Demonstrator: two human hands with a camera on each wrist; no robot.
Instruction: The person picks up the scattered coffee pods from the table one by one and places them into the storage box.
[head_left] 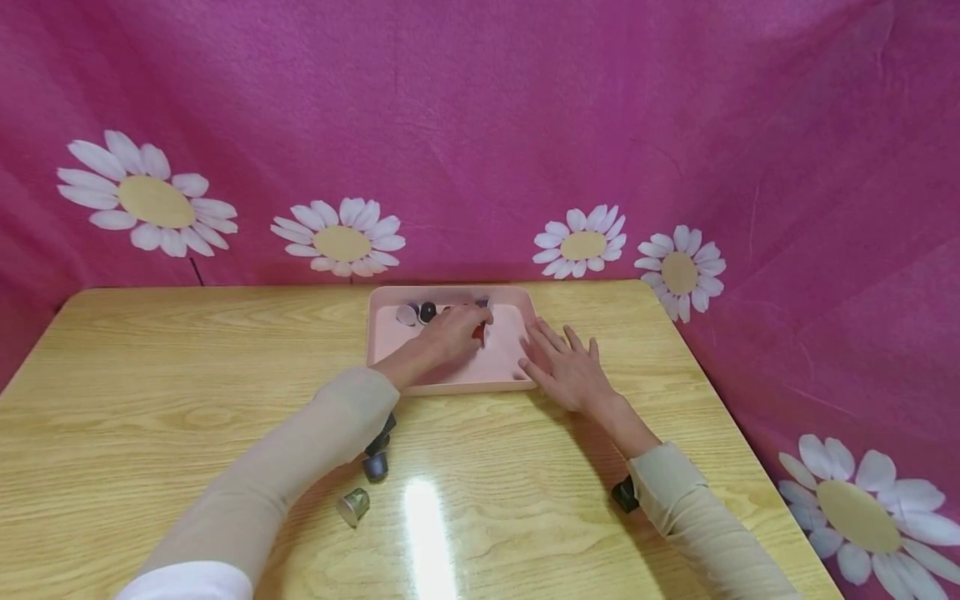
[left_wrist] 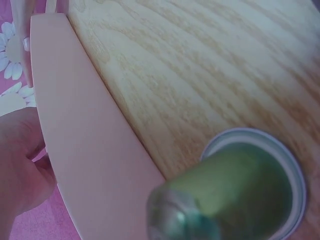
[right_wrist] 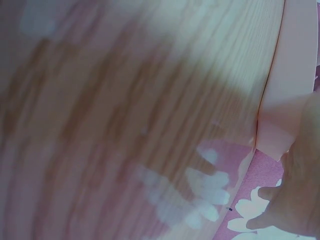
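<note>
My left hand (head_left: 452,332) reaches down into the pink tray (head_left: 450,388), its fingers curled over a red coffee capsule (head_left: 478,332) that they partly hide. Beside that hand in the tray are a black capsule (head_left: 427,312) and a capsule lying with its pale lid (head_left: 407,315) showing. Another dark capsule (head_left: 482,303) sits by the far wall, just past the fingers. My right hand (head_left: 573,372) has its fingers spread, with the fingertips at the tray's right rim. In the left wrist view, a green capsule (left_wrist: 235,185) looms large on the table, outside the tray wall.
On the wooden table (head_left: 187,375), nearer me, lie a green-gold capsule (head_left: 353,507), a dark blue one (head_left: 376,467) and a black one (head_left: 384,432) partly behind my left sleeve. A dark capsule (head_left: 624,495) lies by my right cuff. A pink daisy-print curtain (head_left: 465,167) hangs behind.
</note>
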